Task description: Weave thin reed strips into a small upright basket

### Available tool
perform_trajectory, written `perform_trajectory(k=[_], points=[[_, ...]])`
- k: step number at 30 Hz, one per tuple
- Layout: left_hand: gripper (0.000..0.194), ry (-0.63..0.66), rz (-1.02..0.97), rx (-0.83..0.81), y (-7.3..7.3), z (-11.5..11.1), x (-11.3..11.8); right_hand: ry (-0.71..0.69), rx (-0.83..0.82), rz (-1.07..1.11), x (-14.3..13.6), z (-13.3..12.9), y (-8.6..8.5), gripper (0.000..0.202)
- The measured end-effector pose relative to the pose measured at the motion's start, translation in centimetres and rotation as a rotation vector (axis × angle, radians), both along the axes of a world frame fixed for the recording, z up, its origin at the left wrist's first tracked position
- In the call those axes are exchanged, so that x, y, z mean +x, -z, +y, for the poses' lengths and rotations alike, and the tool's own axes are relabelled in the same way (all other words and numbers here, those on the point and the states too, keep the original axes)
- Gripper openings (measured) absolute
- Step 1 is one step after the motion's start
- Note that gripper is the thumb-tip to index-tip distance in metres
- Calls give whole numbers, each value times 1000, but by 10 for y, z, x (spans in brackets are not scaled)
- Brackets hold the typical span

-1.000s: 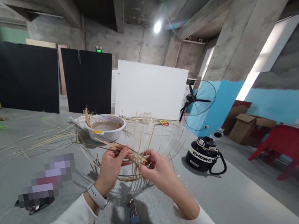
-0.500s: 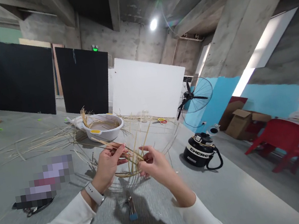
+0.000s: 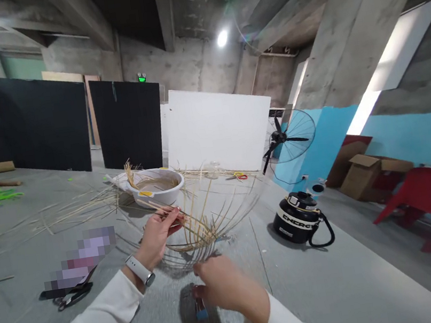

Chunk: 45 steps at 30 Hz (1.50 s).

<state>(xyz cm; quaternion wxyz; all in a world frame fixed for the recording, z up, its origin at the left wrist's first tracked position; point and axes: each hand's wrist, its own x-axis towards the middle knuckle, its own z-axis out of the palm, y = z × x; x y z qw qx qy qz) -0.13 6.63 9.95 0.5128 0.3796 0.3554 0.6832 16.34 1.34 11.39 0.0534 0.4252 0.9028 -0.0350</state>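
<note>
My left hand (image 3: 162, 235) pinches thin bamboo strips (image 3: 151, 206) at the left side of a partly woven basket (image 3: 199, 231). Loose strip ends fan up and out from the basket's weave, to the right and toward the back. Over the table in front of it, my right hand (image 3: 228, 284) is off the basket, thumb and fingers apart. Its thumb is at the upper end of a metal clip with a blue end (image 3: 201, 310); whether they touch I cannot tell. The hand hides part of the clip.
Behind the basket stands a white basin (image 3: 164, 195) with bamboo strips in it. To the right are a black bottle (image 3: 295, 220) and red-handled scissors (image 3: 240, 176). A blurred-out purple item (image 3: 86, 256) lies left; long loose strips (image 3: 72, 207) spread across the table.
My right hand has let go of the basket strips and come down toward me to the clip. The left hand keeps its pinch. The view has swung slightly left.
</note>
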Motion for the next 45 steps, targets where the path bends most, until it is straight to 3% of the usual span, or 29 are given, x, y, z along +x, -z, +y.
perform_trajectory(k=[3, 9, 13, 16, 19, 24, 26, 29, 36, 45], points=[[25, -20, 65, 47, -1, -1, 4, -2, -31, -42, -8, 3, 12, 20], [19, 43, 236, 148, -5, -10, 15, 48, -106, -41, -8, 8, 16, 25], [20, 99, 335, 198, 4, -13, 24, -51, -98, 18, -7, 4, 15, 21], [22, 136, 358, 217, 9, -13, 29, -149, -89, 61, -4, -8, 3, 19], [22, 157, 379, 231, 11, -14, 32, -180, -108, 129, 5, -20, -19, 15], [18, 245, 453, 228, 13, -22, 36, -116, -203, 575, 34, -20, -58, 37], [19, 294, 467, 237, 15, -24, 38, -114, -169, 728, 45, -15, -67, 31], [19, 316, 498, 230, 18, -25, 39, -83, 14, 848, 54, -5, -69, 18], [17, 336, 475, 198, 22, -24, 40, -37, 371, 884, 55, 7, -63, 7], [17, 311, 579, 263, 17, -28, 38, -38, 292, 629, 55, 10, -64, 8]])
